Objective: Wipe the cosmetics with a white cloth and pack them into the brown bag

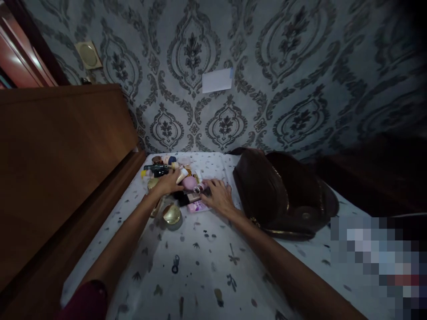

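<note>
- Nearest the lens, at 7 o'clock: maroon sleeve above the printed sheet.
- At 8 o'clock: cosmetics, clustered around a pink rounded container; contents hidden.
- Just below, toward 7 o'clock: gold-topped round container.
- Left hand: half-curled among the cosmetics, beside a white tube; grip indiscernible.
- Right hand: fingers loosely spread at the cluster's 3 o'clock side; any hold unclear.
- At 4 o'clock: brown handbag, mouth gaping, interior too dark to read.
</note>
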Demonstrator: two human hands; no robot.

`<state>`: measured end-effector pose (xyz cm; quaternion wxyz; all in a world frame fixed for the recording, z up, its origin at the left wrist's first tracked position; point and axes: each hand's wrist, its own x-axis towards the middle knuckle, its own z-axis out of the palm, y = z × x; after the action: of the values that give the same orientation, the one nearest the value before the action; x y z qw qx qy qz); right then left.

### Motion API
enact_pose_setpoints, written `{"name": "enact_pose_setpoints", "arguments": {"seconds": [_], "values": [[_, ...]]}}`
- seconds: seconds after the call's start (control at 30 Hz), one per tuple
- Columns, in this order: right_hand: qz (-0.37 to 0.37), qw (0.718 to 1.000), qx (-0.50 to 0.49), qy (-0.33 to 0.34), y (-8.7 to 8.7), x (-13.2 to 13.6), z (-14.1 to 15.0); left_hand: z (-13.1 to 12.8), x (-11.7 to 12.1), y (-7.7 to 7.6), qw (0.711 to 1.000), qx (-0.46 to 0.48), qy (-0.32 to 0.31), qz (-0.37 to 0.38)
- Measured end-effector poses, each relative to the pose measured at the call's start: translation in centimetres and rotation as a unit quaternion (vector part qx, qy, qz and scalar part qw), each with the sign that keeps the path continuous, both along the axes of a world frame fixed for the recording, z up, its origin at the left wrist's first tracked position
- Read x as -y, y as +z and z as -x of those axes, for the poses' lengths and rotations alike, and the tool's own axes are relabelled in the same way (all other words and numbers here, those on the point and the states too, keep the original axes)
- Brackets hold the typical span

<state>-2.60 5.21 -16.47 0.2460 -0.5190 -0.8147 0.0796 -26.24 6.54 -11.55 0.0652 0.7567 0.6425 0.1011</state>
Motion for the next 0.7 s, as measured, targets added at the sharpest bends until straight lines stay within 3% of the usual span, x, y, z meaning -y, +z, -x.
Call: {"name": "enact_pose_setpoints", "arguments": {"seconds": [0.13,0.3,0.43,0.53,0.6,0.63,0.7], "values": [[-0.012,0.991,-0.13,-0.014,-2.6,-0.8,-2.1,-1.4,-0.1,-0.3,0.998,0.007,-0.052,0.033],[-0.019,0.952,-0.307,0.009,-4.4,-2.0,-3.5,-3.5,1.8,-0.4,0.99,0.056,-0.115,0.052],[-0.037,0.948,-0.313,-0.052,-4.7,-2.4,-4.0,-4.8,3.2,-0.9,0.97,0.127,-0.2,0.057],[-0.049,0.957,-0.279,-0.065,-4.9,-2.3,-4.0,-4.0,3.2,-0.5,0.944,0.183,-0.268,0.056],[-0.05,0.961,-0.263,-0.066,-5.0,-2.1,-4.0,-2.2,2.3,0.4,0.959,0.171,-0.225,0.03],[-0.05,0.963,-0.257,-0.069,-5.0,-2.1,-4.0,-1.0,1.7,0.9,0.978,0.137,-0.155,-0.001],[-0.049,0.963,-0.253,-0.078,-5.1,-2.0,-3.9,1.5,0.1,1.7,0.991,0.111,-0.064,-0.04]]}}
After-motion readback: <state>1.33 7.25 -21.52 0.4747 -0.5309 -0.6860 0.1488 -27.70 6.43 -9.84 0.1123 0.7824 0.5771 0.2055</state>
